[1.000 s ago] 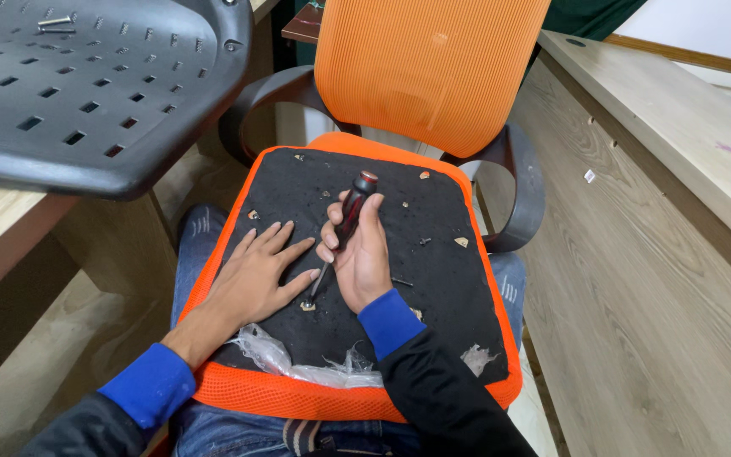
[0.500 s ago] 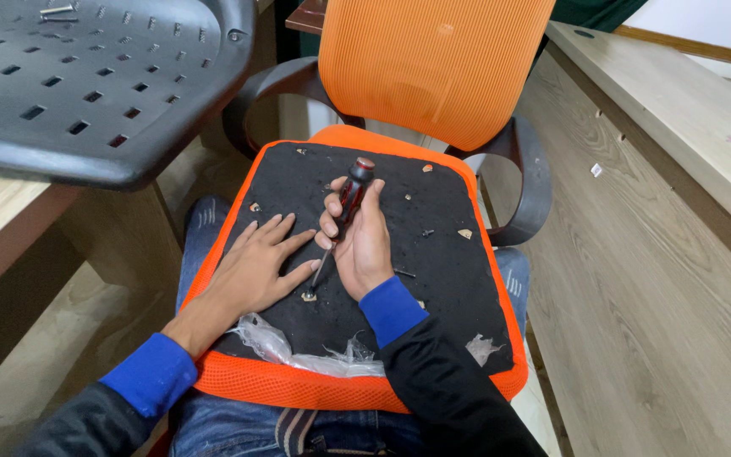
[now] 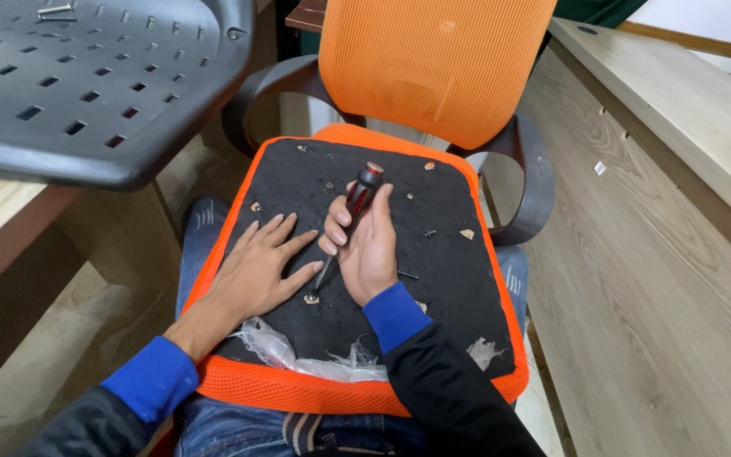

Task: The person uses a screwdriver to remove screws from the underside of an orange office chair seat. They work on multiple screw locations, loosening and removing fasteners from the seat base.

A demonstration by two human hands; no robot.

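Observation:
An orange seat cushion (image 3: 255, 385) lies upside down across my lap, its black underside (image 3: 437, 279) facing up. My left hand (image 3: 262, 269) rests flat on that underside with fingers spread. My right hand (image 3: 367, 239) grips a screwdriver (image 3: 355, 203) with a red and black handle. The screwdriver's tip meets a small screw fitting (image 3: 310, 298) on the black surface, right next to my left index finger.
A black perforated plastic seat shell (image 3: 86, 85) rests on the wooden desk at left, with loose screws on it. An orange mesh chair back (image 3: 437, 59) with black armrests (image 3: 533, 182) stands ahead. Wooden panels (image 3: 662, 211) rise at right. Torn clear plastic (image 3: 298, 355) hangs at the cushion's near edge.
My right hand has shifted its fingers around the screwdriver handle, which has tilted slightly. The left hand stays flat in place. The view has moved a little.

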